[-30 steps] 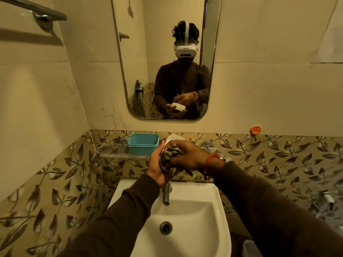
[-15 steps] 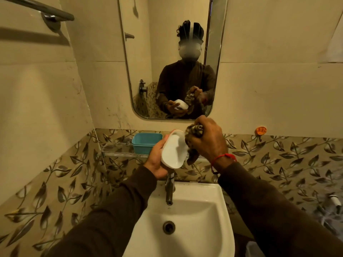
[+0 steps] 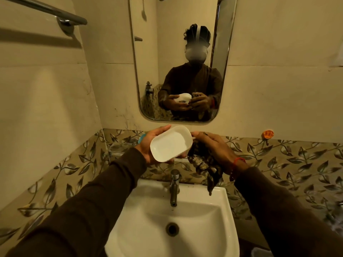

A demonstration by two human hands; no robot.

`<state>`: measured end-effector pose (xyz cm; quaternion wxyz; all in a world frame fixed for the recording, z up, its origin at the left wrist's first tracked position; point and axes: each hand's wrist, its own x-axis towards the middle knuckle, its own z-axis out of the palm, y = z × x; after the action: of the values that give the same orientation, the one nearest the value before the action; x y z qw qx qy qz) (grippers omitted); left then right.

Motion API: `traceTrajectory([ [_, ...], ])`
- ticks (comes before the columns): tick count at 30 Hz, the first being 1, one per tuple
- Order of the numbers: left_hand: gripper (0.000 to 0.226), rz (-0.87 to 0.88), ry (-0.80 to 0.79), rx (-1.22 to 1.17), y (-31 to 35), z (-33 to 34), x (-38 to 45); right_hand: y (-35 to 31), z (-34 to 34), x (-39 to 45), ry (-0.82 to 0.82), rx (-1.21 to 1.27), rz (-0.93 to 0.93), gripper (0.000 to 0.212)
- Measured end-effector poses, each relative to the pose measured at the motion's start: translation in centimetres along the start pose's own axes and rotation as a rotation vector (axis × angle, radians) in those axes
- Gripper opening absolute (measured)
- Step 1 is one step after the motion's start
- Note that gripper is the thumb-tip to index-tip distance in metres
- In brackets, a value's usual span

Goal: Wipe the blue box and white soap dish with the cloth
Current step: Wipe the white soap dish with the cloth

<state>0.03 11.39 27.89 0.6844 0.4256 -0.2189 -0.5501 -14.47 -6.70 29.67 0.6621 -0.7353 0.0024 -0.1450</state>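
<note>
Both arms extended over the sink [image 3: 213, 197]. Left hand [image 3: 148, 145] palm up, fingers cupped under and around the white soap dish [image 3: 170, 143], gripping it. Dish hollow faces the person, tilted, long axis running lower left to upper right. Right hand [image 3: 213, 147] just beside the dish's right end, fingers curled over the dark patterned cloth [image 3: 202, 162]; a loose tail hangs toward the sink's rear right corner. Tap [image 3: 174, 188] stands below the dish. Blue box [image 3: 142, 139]: only a sliver visible behind the left hand, on the wall shelf. Mirror [image 3: 178, 58] above.
</note>
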Motion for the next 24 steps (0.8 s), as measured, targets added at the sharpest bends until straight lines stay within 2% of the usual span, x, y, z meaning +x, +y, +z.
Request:
traceTrajectory([
  [4,0.054,-0.089,-0.02,0.097,-0.1,0.1,0.2,0.2,0.3,-0.1,-0.086,-0.021,-0.012,0.035],
  [7,0.059,-0.098,0.006,0.092,-0.1,0.4,0.0,0.2,0.6,-0.3,-0.074,-0.009,-0.038,0.032],
  [12,0.081,-0.108,0.073,0.101,0.0,0.1,0.1,1.1,0.3,-0.5,-0.039,-0.007,-0.027,0.031],
  [17,0.088,-0.098,0.159,0.075,-0.1,0.2,0.0,2.1,0.0,-0.5,0.019,0.041,0.022,0.028],
  [20,0.092,-0.036,0.262,0.114,-0.3,-0.1,0.0,2.4,-0.2,-0.5,0.1,0.089,0.046,0.028],
  [24,0.071,0.153,0.323,0.187,-0.8,-0.1,0.2,3.4,-0.9,-0.1,0.177,0.178,0.101,0.03],
])
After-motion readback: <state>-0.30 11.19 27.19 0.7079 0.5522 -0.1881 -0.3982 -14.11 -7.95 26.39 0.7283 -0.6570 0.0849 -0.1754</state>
